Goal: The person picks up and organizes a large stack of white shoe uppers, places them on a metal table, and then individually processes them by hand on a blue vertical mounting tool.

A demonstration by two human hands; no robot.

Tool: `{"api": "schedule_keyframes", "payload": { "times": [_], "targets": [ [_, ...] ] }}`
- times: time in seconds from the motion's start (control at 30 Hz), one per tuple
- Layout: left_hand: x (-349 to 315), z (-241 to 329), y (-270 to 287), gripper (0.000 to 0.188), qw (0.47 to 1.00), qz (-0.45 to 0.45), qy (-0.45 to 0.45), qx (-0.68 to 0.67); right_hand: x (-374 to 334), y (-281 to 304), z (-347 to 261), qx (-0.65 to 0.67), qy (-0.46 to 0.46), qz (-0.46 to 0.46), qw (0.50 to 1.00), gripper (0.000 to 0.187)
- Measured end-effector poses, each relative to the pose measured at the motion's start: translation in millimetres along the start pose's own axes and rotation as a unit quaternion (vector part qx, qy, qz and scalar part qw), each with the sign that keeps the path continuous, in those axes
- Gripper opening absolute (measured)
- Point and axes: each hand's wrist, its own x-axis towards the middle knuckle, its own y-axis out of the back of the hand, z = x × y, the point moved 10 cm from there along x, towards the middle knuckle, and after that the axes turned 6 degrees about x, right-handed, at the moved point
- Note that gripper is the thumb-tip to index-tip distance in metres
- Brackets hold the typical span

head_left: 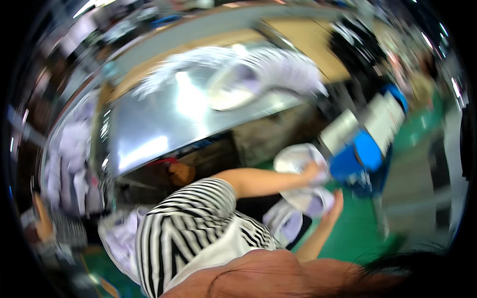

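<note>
My left hand (312, 171) reaches across to the right and grips a white rounded piece (290, 161), which looks like a cap with a pale lavender inside. Below it, my right hand (335, 207) is closed at the edge of a second white and lavender cap-like piece (308, 199). Motion blurs the fingers of both hands. Close to my body, under the hands, lie more such cap-like pieces (283, 221). On the metal table (169, 119) a curved stack of nested cap-like pieces (285, 74) lies on its side.
At the right stands a blue bin (357, 159) beside pale boxes (382, 121). White bundles (69, 154) fill a container at the left, and another white pile (119, 238) sits by my left side. A dark striped stack (355, 42) rests at the table's far right, above the green floor (360, 218).
</note>
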Motion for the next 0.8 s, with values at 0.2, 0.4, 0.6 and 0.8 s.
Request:
{"api": "schedule_keyframes", "payload": {
  "times": [0.2, 0.4, 0.6, 0.8],
  "targets": [
    [-36.2, 71.0, 29.0, 0.045, 0.984, -0.077, 0.039, -0.159, -18.9, 13.0, -24.6, -0.109, 0.095, 0.087, 0.986, 0.037],
    [-107.5, 31.2, 138.5, 0.03, 0.934, -0.016, -0.016, -0.358, -42.7, 5.4, -42.7, -0.086, 0.123, 0.133, 0.98, 0.04],
    [-165.7, 42.5, 137.0, 0.035, 0.97, -0.09, -0.116, -0.194, -31.9, -51.5, 14.2, 0.049, 0.029, 0.074, 0.996, 0.037],
    [-151.8, 47.4, 124.1, 0.037, 0.895, -0.243, -0.017, -0.373, -52.4, -84.8, 53.7, -0.058, 0.026, 0.116, 0.991, 0.033]
  ]
}}
